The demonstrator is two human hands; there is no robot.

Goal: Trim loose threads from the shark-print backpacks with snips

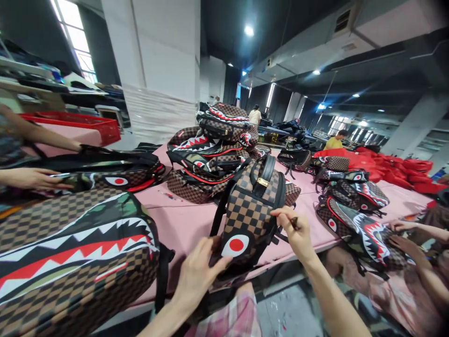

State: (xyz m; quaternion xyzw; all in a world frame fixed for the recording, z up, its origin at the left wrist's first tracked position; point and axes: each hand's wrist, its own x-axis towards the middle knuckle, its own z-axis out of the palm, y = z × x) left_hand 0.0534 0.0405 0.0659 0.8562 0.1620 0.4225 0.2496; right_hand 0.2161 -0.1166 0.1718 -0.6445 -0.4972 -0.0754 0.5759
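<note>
Right now the left hand [196, 274] is bracing the checkered backpack [250, 213] at the near edge of the pink counter [182, 224], fingers spread, while the right hand [293, 229] is pinching a small dark tool [293, 222] beside it. Perched there, the one backpack could tip off if the brace slips. Two co-workers' hands are working at each side.

Brown checkered backpack [250, 213] with red-and-white eye, on pink table [182, 222]
</note>
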